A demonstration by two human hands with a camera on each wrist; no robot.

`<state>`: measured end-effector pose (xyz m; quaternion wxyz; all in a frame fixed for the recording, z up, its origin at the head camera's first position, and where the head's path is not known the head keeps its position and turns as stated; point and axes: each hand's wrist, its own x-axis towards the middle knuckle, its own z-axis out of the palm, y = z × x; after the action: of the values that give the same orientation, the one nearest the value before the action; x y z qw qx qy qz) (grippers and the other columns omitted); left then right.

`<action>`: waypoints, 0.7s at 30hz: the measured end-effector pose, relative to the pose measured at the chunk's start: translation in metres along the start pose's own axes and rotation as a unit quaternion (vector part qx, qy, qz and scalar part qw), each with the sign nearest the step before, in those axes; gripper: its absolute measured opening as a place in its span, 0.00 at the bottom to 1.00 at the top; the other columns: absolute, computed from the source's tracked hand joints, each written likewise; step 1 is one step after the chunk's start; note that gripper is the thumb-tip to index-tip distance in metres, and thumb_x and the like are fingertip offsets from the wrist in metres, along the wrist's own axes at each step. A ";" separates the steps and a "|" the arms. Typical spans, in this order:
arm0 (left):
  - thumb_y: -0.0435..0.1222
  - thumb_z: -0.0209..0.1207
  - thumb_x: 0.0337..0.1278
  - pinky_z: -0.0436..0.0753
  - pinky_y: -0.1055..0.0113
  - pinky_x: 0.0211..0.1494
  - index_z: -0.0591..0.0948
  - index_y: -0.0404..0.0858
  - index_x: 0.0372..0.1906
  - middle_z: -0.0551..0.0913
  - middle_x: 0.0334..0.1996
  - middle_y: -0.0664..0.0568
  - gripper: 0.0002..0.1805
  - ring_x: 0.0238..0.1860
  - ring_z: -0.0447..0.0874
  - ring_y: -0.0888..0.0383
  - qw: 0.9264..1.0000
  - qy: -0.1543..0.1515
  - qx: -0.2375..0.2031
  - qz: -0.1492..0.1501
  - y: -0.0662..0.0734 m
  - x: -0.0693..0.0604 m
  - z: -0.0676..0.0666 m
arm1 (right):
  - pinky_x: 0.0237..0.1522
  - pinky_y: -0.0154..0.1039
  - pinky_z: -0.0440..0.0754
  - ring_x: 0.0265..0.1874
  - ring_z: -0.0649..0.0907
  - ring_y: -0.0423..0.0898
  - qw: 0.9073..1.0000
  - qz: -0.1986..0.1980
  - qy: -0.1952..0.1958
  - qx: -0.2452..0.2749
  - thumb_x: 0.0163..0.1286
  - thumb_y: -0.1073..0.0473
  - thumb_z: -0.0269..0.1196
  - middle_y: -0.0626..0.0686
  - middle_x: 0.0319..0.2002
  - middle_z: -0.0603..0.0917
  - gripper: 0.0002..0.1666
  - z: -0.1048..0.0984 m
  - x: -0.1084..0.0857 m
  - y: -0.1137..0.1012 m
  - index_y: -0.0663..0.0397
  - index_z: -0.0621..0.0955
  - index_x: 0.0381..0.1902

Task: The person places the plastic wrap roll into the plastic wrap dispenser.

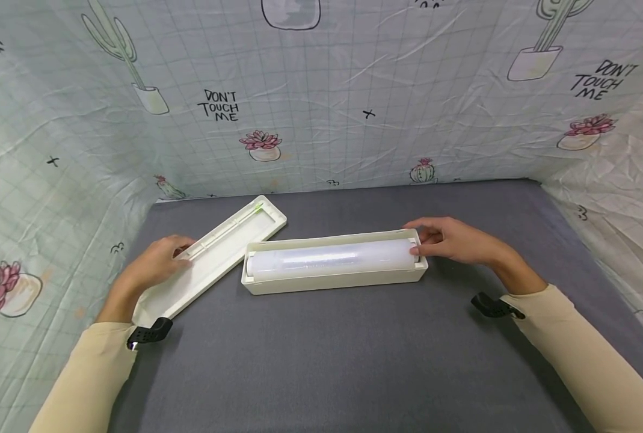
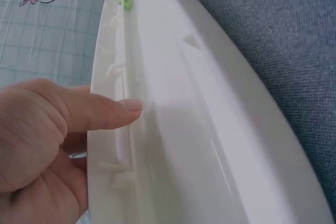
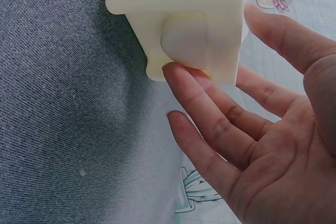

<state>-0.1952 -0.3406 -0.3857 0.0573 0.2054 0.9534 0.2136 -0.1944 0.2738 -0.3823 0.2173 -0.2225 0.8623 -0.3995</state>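
A long white plastic box (image 1: 337, 278) lies on the grey cloth, holding a shiny roll of plastic wrap (image 1: 326, 257). Its long white lid (image 1: 234, 237) lies slanted to the left, inner side up, one end against the box's left end. My left hand (image 1: 161, 258) pinches the lid's left edge, thumb on the inner side and fingers around the outside, also seen in the left wrist view. At the box's right end, my right hand (image 1: 451, 240) grips the rim beside the roll. In the right wrist view, fingertips (image 3: 176, 74) touch the end wall; the contact inside is hidden.
Grey cloth (image 1: 326, 361) covers the table. A pale curtain with cactus prints (image 1: 310, 90) hangs behind and along both sides. A small green piece (image 2: 126, 3) sits on the lid's inner track. Black wrist straps (image 1: 497, 305) are on both arms.
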 end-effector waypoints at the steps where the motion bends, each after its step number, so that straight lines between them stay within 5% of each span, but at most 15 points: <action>1: 0.24 0.64 0.58 0.78 0.48 0.52 0.80 0.26 0.58 0.84 0.51 0.33 0.21 0.51 0.82 0.38 1.000 -0.002 -0.003 -0.004 -0.001 0.000 0.000 | 0.45 0.39 0.80 0.47 0.84 0.50 1.000 0.001 -0.001 0.000 0.71 0.51 0.67 0.54 0.45 0.85 0.37 0.000 0.000 0.000 0.57 0.70 0.73; 10: 0.26 0.66 0.61 0.79 0.72 0.41 0.79 0.30 0.63 0.86 0.50 0.33 0.24 0.46 0.86 0.41 0.999 0.011 -0.048 -0.008 -0.002 -0.001 -0.007 | 0.48 0.39 0.81 0.49 0.85 0.49 1.000 0.005 -0.005 0.003 0.71 0.51 0.67 0.53 0.46 0.86 0.38 -0.002 0.002 -0.004 0.57 0.69 0.73; 21: 0.26 0.66 0.61 0.77 0.77 0.42 0.80 0.33 0.62 0.86 0.50 0.35 0.23 0.46 0.86 0.42 0.998 0.036 -0.054 -0.016 0.008 0.002 -0.018 | 0.48 0.44 0.81 0.49 0.85 0.48 0.999 0.016 0.007 -0.039 0.71 0.47 0.67 0.52 0.48 0.86 0.37 -0.008 0.003 -0.009 0.55 0.72 0.72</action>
<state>-0.1973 -0.3404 -0.3665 0.0369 0.1788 0.9451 0.2711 -0.1993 0.2720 -0.3713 0.2085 -0.2145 0.8823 -0.3633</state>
